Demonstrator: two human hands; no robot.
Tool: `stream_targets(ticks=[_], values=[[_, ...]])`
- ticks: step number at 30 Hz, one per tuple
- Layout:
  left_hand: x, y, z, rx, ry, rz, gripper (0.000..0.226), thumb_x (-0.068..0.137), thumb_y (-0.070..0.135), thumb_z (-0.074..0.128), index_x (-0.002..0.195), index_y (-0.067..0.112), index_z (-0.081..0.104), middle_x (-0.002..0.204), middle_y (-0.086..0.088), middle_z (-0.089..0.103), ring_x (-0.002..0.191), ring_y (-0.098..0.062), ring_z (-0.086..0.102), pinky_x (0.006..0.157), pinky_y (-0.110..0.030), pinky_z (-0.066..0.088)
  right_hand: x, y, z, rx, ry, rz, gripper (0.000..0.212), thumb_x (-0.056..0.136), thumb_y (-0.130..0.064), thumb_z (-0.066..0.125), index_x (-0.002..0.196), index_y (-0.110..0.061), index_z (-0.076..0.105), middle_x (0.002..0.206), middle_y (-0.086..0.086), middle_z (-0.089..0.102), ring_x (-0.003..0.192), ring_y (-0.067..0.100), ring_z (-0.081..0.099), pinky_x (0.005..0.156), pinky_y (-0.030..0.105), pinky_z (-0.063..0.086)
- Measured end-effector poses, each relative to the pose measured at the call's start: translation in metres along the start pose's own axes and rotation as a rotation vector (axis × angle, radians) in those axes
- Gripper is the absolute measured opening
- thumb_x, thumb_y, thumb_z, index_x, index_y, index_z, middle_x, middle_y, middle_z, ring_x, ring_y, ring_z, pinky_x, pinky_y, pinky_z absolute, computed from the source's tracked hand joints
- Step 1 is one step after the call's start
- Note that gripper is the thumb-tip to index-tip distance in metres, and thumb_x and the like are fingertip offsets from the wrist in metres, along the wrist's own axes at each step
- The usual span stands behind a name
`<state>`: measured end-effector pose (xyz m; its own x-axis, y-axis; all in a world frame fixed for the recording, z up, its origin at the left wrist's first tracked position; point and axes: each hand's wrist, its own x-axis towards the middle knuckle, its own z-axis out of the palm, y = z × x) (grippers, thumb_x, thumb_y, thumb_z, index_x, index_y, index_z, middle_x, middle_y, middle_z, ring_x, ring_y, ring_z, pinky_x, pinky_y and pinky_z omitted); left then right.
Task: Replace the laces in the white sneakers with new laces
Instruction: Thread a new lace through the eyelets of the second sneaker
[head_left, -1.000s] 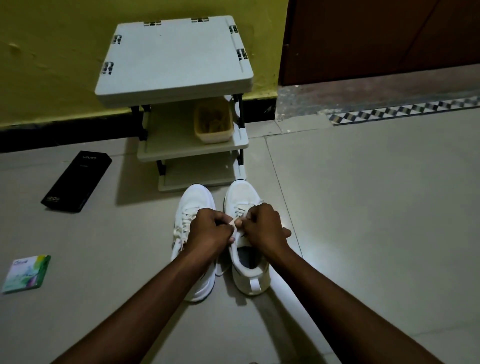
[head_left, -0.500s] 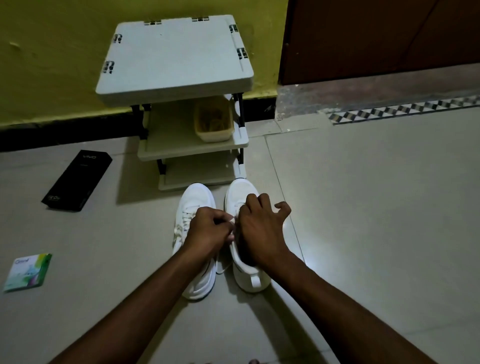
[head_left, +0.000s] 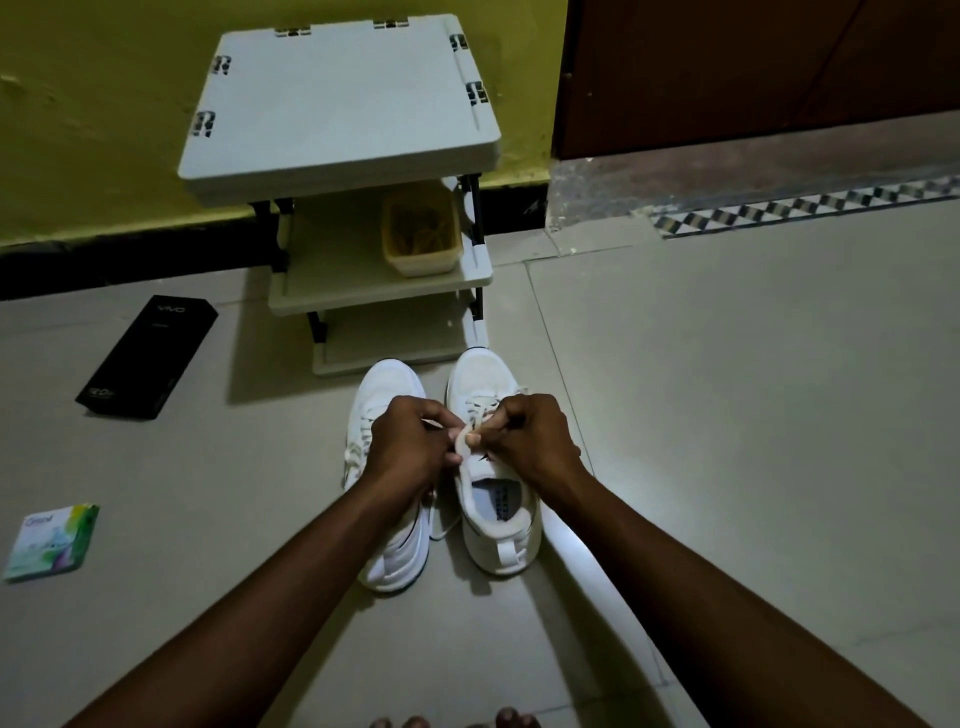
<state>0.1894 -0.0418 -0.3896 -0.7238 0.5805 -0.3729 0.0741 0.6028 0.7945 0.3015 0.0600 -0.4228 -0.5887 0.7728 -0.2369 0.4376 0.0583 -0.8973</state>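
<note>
Lace on the right sneaker is pinched tight by left hand and right hand.

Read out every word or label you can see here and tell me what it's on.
"vivo": far end of the black box on the floor.
Near end of that box: a mark, too blurred to read.
Green and white packet: a word, too blurred to read.
Sneaker on the right, insole: print too small to read.

Sneakers white. Wall yellow-green, skirting black. Door brown. Box black. Floor strip black-and-white checkered. Packet green and white.
</note>
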Motion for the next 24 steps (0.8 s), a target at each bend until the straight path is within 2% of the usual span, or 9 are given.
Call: stream_targets(ticks=[3, 6, 8, 10, 13, 16, 20, 22, 24], values=[[0.003, -0.002, 0.0, 0.042, -0.006, 0.023, 0.015, 0.09, 0.003, 0.071, 0.078, 0.01, 0.075, 0.067, -0.008, 0.074, 0.052, -0.012, 0.069, 0.056, -0.022, 0.053, 0.002, 0.005, 0.001, 0.028, -0.018, 0.01, 0.024, 0.064, -0.016, 0.093, 0.057, -0.024, 0.071, 0.064, -0.006, 0.071, 0.067, 0.009, 0.068, 0.076, 0.04, 0.057], [0.005, -0.001, 0.001, 0.101, -0.036, 0.064, 0.017, 0.092, 0.001, 0.066, 0.079, 0.01, 0.072, 0.069, -0.007, 0.073, 0.051, -0.012, 0.068, 0.055, -0.024, 0.054, 0.003, 0.007, -0.002, 0.044, -0.024, -0.007, 0.019, 0.063, -0.018, 0.094, 0.062, -0.024, 0.075, 0.069, -0.007, 0.074, 0.074, 0.011, 0.071, 0.082, 0.044, 0.059], [0.004, 0.001, 0.002, 0.127, -0.069, 0.089, 0.016, 0.091, -0.001, 0.061, 0.08, 0.01, 0.067, 0.07, -0.006, 0.072, 0.052, -0.011, 0.067, 0.056, -0.025, 0.053, 0.002, 0.009, -0.005, 0.025, -0.026, -0.045, 0.019, 0.062, -0.029, 0.092, 0.061, -0.033, 0.074, 0.071, -0.012, 0.073, 0.079, 0.01, 0.071, 0.085, 0.048, 0.057], [0.002, 0.002, 0.003, 0.136, -0.1, 0.092, 0.012, 0.089, -0.001, 0.058, 0.082, 0.008, 0.062, 0.07, -0.006, 0.069, 0.054, -0.013, 0.066, 0.057, -0.027, 0.053, -0.002, 0.01, -0.009, -0.022, -0.04, -0.093, 0.016, 0.058, -0.043, 0.086, 0.061, -0.041, 0.071, 0.074, -0.016, 0.071, 0.083, 0.007, 0.069, 0.086, 0.045, 0.056], [0.003, 0.001, 0.004, 0.178, -0.058, 0.114, 0.011, 0.09, 0.004, 0.055, 0.083, 0.012, 0.057, 0.074, -0.006, 0.067, 0.071, -0.027, 0.067, 0.064, -0.035, 0.053, -0.012, 0.02, -0.015, -0.047, -0.045, -0.279, 0.026, 0.063, -0.03, 0.088, 0.08, -0.039, 0.07, 0.085, -0.011, 0.071, 0.09, 0.007, 0.068, 0.087, 0.041, 0.055], [-0.003, 0.004, 0.001, 0.302, 0.055, 0.339, 0.015, 0.088, 0.0, 0.049, 0.079, 0.013, 0.048, 0.068, 0.002, 0.054, 0.065, -0.017, 0.052, 0.052, -0.017, 0.033, -0.021, 0.032, -0.017, -0.035, -0.002, -0.45, 0.034, 0.068, -0.017, 0.089, 0.096, -0.02, 0.069, 0.093, -0.008, 0.067, 0.093, 0.013, 0.065, 0.082, 0.036, 0.055], [-0.007, 0.006, -0.009, 0.426, 0.113, 0.59, 0.014, 0.076, 0.005, 0.043, 0.081, 0.018, 0.039, 0.074, 0.0, 0.046, 0.068, -0.021, 0.044, 0.06, -0.033, 0.028, -0.023, 0.043, -0.015, -0.074, 0.063, -0.523, 0.03, 0.078, -0.024, 0.086, 0.101, -0.017, 0.069, 0.1, -0.009, 0.062, 0.097, 0.01, 0.063, 0.076, 0.027, 0.054], [0.003, 0.001, -0.017, 0.366, 0.211, 0.595, 0.018, 0.076, -0.002, 0.042, 0.078, 0.016, 0.038, 0.071, 0.0, 0.043, 0.064, -0.019, 0.04, 0.06, -0.035, 0.025, -0.022, 0.048, -0.012, -0.09, 0.091, -0.555, 0.027, 0.078, -0.021, 0.085, 0.099, -0.013, 0.07, 0.097, -0.005, 0.06, 0.092, 0.008, 0.063, 0.073, 0.019, 0.05], [0.015, 0.001, -0.027, 0.283, 0.291, 0.512, 0.024, 0.082, -0.009, 0.042, 0.078, 0.015, 0.042, 0.068, -0.001, 0.048, 0.063, -0.014, 0.044, 0.057, -0.036, 0.03, -0.021, 0.05, -0.01, -0.098, 0.118, -0.567, 0.024, 0.077, -0.019, 0.083, 0.095, -0.01, 0.071, 0.093, -0.001, 0.058, 0.086, 0.01, 0.063, 0.07, 0.016, 0.047]])
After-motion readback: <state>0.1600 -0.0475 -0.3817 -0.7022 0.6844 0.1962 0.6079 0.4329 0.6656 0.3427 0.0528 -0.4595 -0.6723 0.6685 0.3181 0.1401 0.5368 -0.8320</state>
